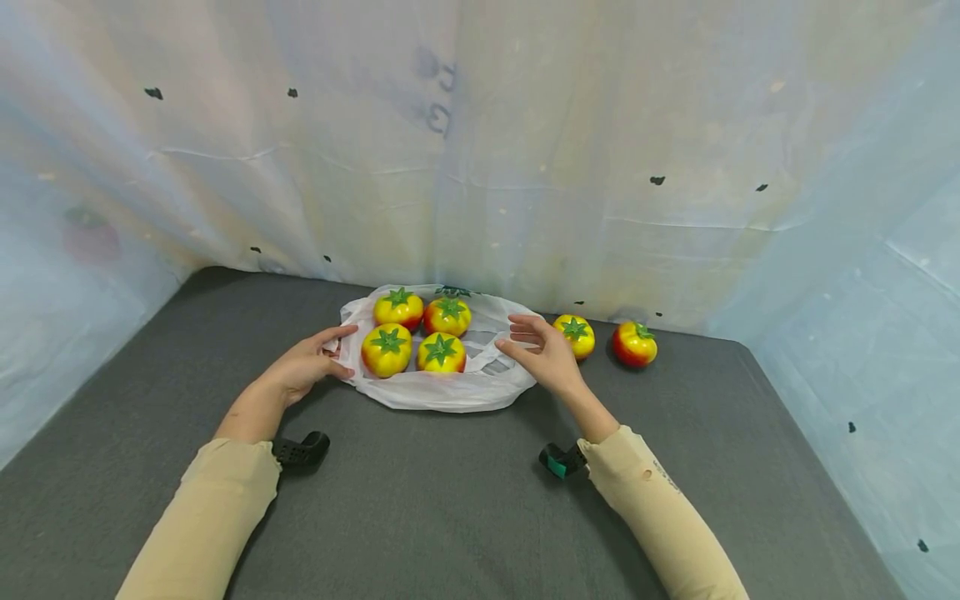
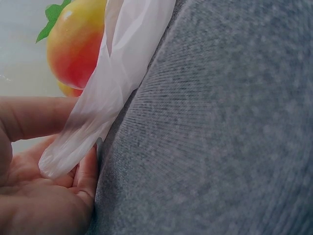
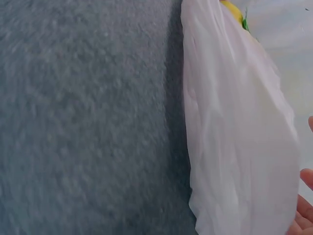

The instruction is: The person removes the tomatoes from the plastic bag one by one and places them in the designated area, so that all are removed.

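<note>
Bag (image 1: 442, 394) is lying around four tomato-like fruits (image 1: 386, 356), probably being spread open between the left hand (image 1: 302, 367), pinching or not I cannot tell, and the right hand (image 1: 546, 357), gripping nothing, at opposite ends.

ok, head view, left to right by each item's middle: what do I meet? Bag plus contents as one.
Left hand → white bag with four yellow-red fruits → right hand → inner loose fruit → outer loose fruit.
</note>
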A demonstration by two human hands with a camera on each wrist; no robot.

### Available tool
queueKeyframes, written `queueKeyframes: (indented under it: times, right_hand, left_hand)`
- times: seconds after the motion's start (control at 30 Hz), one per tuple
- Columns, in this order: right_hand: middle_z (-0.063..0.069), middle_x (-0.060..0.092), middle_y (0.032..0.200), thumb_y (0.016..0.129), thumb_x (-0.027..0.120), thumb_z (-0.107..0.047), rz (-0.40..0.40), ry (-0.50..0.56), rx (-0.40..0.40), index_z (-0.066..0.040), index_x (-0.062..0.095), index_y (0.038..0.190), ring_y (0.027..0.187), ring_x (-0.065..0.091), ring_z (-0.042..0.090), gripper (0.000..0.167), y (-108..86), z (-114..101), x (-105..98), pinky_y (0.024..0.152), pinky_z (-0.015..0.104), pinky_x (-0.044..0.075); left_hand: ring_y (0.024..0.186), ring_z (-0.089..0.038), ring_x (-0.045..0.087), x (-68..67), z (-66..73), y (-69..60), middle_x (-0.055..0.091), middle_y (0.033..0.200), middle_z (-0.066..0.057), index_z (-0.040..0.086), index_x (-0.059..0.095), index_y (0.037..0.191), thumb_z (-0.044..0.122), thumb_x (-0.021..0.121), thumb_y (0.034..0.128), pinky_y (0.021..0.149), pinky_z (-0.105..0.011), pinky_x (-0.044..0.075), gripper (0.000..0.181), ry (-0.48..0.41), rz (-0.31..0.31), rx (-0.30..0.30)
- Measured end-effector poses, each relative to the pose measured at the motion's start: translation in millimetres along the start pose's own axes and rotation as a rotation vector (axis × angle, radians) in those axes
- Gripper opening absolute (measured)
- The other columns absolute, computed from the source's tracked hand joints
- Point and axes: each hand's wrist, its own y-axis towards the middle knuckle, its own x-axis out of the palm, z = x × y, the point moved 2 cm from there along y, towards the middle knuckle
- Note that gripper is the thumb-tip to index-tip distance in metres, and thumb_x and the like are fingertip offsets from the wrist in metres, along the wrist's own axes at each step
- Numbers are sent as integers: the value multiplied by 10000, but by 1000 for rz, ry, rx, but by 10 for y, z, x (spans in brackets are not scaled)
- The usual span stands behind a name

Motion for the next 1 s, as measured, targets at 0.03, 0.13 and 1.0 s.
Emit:
queueKeyframes:
  times: [0.03, 0.13, 1.0]
  right_hand:
    - [278, 549, 1299, 886, 668, -103, -5, -1, -6, 51, 513, 1321, 1210, 529, 399, 486, 0, -12, 18, 987, 471, 459]
    - [257, 561, 1296, 888, 667, -108, -26, -9, -12, 45, 519, 1318, 1211, 529, 395, 480, 9, -32, 76, 986, 463, 462]
    - [184, 550, 1351, 856, 718, -193, -198, -50, -99, -69, 497, 1385, 1208, 566, 304, 587, 265, 234, 503, 959, 413, 489]
  left_hand:
    - [1439, -415, -30, -3, -4, -2, -133, 1581, -229, 130, 167, 1544, -62, 630, 824, 1131, -622, 77, 878, -1, 1, -2]
    - [1442, -419, -49, -10, -9, -11, -144, 1582, -221, 139, 164, 1546, -64, 624, 826, 1128, -629, 70, 878, -4, 4, -6]
    - [1439, -394, -6, 15, -15, -6, -97, 1591, -215, 132, 213, 1536, -71, 614, 827, 1150, -587, 47, 840, -18, 11, 3]
